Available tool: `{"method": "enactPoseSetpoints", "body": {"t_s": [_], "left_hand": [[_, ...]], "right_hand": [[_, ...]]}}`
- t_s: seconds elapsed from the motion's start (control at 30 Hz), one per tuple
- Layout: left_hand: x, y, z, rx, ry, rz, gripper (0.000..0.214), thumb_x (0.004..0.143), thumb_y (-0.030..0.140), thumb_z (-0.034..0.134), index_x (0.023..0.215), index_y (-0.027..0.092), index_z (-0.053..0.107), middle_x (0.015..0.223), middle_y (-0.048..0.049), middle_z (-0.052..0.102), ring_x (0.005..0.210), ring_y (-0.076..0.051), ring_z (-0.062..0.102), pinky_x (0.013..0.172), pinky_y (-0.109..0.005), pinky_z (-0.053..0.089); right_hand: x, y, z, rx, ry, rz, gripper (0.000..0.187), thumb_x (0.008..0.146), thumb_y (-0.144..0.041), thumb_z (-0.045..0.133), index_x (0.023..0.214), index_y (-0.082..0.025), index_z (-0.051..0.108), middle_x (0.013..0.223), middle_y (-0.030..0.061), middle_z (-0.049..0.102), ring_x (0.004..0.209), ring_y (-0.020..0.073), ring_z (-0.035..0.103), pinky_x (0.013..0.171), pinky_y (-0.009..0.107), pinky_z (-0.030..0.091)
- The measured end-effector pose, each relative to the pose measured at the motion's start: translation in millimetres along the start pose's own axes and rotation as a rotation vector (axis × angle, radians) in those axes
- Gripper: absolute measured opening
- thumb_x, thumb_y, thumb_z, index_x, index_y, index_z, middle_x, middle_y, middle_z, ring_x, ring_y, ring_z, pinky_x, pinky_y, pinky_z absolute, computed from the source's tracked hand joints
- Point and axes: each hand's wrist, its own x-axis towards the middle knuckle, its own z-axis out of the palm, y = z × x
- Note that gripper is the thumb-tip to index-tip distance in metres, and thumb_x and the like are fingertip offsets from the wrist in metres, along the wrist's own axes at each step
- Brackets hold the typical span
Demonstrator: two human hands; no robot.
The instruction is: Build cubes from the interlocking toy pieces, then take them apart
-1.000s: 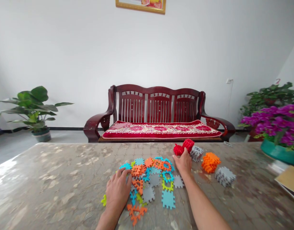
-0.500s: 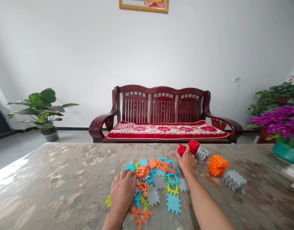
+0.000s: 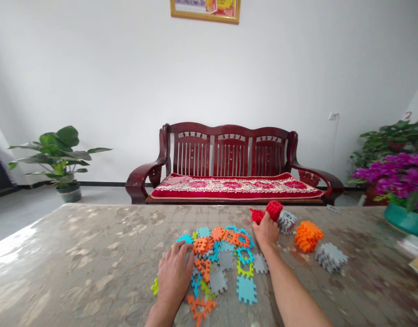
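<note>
**A:** What does the head camera show?

**B:** I see a wide mottled table point(image 3: 76, 254). A loose pile point(image 3: 244, 288) of flat toothed tiles in blue, orange, grey and green lies mid-table, toward the near edge. Right of it stand a near grey stack point(image 3: 331, 257), an orange stack point(image 3: 307, 235) and a far grey stack point(image 3: 287, 221). My left hand point(image 3: 174, 274) lies flat on the pile's left side, fingers loosely apart, tips touching tiles. My right hand point(image 3: 266, 231) is clamped on the red stack point(image 3: 274, 210), which sits toward the far edge, just beside the far grey stack. I cannot tell whether it is resting on the table or raised off it.

**A:** How would you handle that grip well?

**B:** I judge an even squeeze across the red tiles is needed, so the teeth stay lined up and none fan out. The left palm should press lightly so the pile does not scatter.

**A:** Any writing?

**B:** The framed picture point(image 3: 205, 10) on the wall has print too small to read. A small red mark point(image 3: 406, 115) far right looks like a 2. The tiles carry no brand that I can see.
</note>
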Motion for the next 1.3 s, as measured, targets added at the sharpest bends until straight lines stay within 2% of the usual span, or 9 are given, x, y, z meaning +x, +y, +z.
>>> {"method": "enactPoseSetpoints", "body": {"t_s": [0.13,0.37,0.6,0.7,0.83,1.0,1.1,1.3], "left_hand": [[0,-1,3.1,0.001,0.016,0.010,0.032,0.095,0.033,0.040,0.111,0.029,0.067,0.125,-0.0037,0.062,0.110,-0.024,0.058,0.092,-0.039,0.043],[1,0,2.1,0.016,0.009,0.009,0.033,0.095,0.033,0.040,0.112,0.028,0.067,0.127,-0.0046,0.061,0.111,-0.024,0.058,0.092,-0.039,0.043],[1,1,0.9,0.016,-0.004,0.001,0.033,0.095,0.033,0.039,0.112,0.027,0.067,0.126,-0.0051,0.062,0.109,-0.023,0.059,0.091,-0.038,0.042],[2,1,1.0,0.020,0.002,-0.006,0.032,0.094,0.033,0.041,0.112,0.028,0.067,0.126,-0.0042,0.062,0.107,-0.023,0.059,0.090,-0.037,0.043],[1,2,0.0,0.014,0.002,-0.016,0.031,0.093,0.032,0.043,0.111,0.028,0.068,0.125,-0.0048,0.062,0.107,-0.023,0.060,0.090,-0.036,0.043],[1,3,-1.4,-0.004,0.020,-0.013,0.030,0.093,0.031,0.043,0.110,0.027,0.068,0.124,-0.0058,0.063,0.107,-0.023,0.060,0.091,-0.037,0.043],[0,3,-0.9,-0.005,0.025,-0.004,0.030,0.093,0.031,0.043,0.110,0.026,0.068,0.123,-0.0060,0.063,0.106,-0.023,0.060,0.091,-0.037,0.042],[0,1,4.2,-0.028,0.056,0.017,0.032,0.095,0.033,0.040,0.111,0.026,0.067,0.122,-0.0059,0.064,0.105,-0.024,0.060,0.089,-0.039,0.042]], "right_hand": [[0,1,3,0.014,0.013,-0.002,0.055,0.083,-0.041,0.057,0.127,-0.009,0.047,0.100,0.0177,0.069,0.097,0.0306,0.065,0.079,0.036,0.047],[-8,3,-1,0.139,-0.024,-0.025,0.067,0.081,-0.042,0.060,0.136,-0.010,0.042,0.106,0.0169,0.070,0.098,0.0291,0.066,0.081,0.034,0.046],[-21,9,3,0.411,0.076,-0.079,0.067,0.076,-0.042,0.063,0.134,-0.013,0.046,0.114,0.0150,0.067,0.105,0.0271,0.063,0.087,0.034,0.046],[-26,8,1,0.543,0.177,-0.187,0.064,0.074,-0.041,0.063,0.130,-0.014,0.049,0.116,0.0139,0.065,0.104,0.0271,0.062,0.088,0.037,0.047],[-39,-6,-15,0.588,0.311,-0.491,0.057,0.075,-0.031,0.064,0.128,-0.016,0.052,0.114,0.0130,0.066,0.102,0.0271,0.060,0.093,0.043,0.046],[-64,-34,-36,0.592,0.280,-0.805,0.056,0.076,-0.016,0.059,0.131,-0.019,0.051,0.116,0.0101,0.065,0.105,0.0251,0.058,0.095,0.041,0.047],[-74,-43,-39,0.605,0.256,-0.854,0.056,0.076,-0.014,0.058,0.131,-0.020,0.051,0.116,0.0091,0.066,0.106,0.0249,0.058,0.096,0.042,0.047],[-75,-46,-40,0.683,0.204,-0.770,0.050,0.077,-0.023,0.061,0.127,-0.018,0.055,0.110,0.0104,0.068,0.100,0.0248,0.061,0.092,0.041,0.050]]}}
